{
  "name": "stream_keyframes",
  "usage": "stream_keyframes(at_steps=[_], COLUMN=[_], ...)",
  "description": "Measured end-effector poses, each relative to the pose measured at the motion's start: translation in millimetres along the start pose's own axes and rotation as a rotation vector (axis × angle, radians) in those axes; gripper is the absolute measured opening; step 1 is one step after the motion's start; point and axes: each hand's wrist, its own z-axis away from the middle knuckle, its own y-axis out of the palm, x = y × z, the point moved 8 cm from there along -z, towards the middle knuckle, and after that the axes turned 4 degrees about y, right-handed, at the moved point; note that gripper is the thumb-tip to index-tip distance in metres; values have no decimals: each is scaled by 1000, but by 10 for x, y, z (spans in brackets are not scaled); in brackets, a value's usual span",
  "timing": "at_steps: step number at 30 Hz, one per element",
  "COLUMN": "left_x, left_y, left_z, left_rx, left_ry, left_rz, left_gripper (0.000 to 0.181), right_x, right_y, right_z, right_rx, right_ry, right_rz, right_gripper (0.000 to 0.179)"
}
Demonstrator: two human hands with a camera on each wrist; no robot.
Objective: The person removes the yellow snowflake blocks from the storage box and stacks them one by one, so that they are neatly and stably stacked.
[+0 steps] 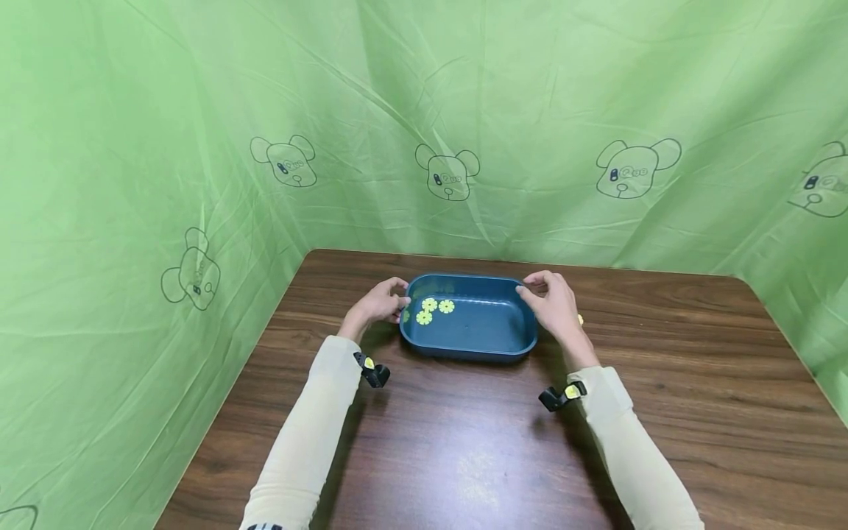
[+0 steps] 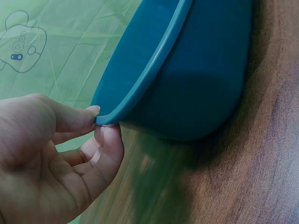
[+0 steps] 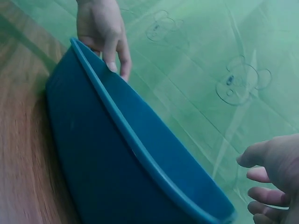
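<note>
A dark blue rectangular plastic basin [image 1: 493,324] with rounded corners stands on the table. On its floor, toward the left end, lie three small yellow flower-shaped pieces [image 1: 424,317]. My left hand [image 1: 379,302] pinches the basin's left rim, thumb above and fingers beneath, as the left wrist view shows. At the right end is my right hand [image 1: 555,309], its thumb overlapping the rim in the head view. The right wrist view shows that hand [image 3: 280,172] apart from the rim, fingers loosely bent and nothing between them.
The brown wood-grain table [image 1: 464,442] meets a green curtain [image 1: 530,88] with mouse-like drawings at the back and sides. Part of a small yellow piece [image 1: 581,319] shows just right of my right hand, mostly hidden behind it. Black straps with small cameras sit on both wrists.
</note>
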Motion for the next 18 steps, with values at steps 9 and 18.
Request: stream_keyframes(at_steps=[9,18], left_x=[-7,-1], left_y=[3,11], left_z=[16,3], left_rx=[3,5], left_ry=[-4,1], left_rz=[11,21], left_gripper=[35,35], right_x=[239,325], right_y=[303,598], right_z=[-6,-14], right_rx=[56,140], right_ry=[-74,-104], right_rz=[-22,-22], right_gripper=[28,27])
